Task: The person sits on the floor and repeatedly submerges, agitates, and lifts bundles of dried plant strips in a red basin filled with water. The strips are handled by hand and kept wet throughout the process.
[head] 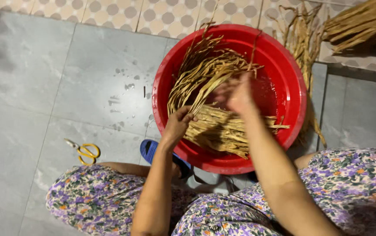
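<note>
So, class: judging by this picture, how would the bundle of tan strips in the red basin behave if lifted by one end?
The tan strips would probably droop: they already curve over the red basin rim. They look thin and dry, so likely light. Loose and untied where the left hand grips them, some would probably slip free.

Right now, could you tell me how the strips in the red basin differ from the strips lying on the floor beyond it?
The strips in the basin look wet and lie in the red basin; both hands are on them, the left hand gripping a bunch, the right hand blurred. The strips on the floor lie untouched on tiles. Both are tan, long and thin.
</note>
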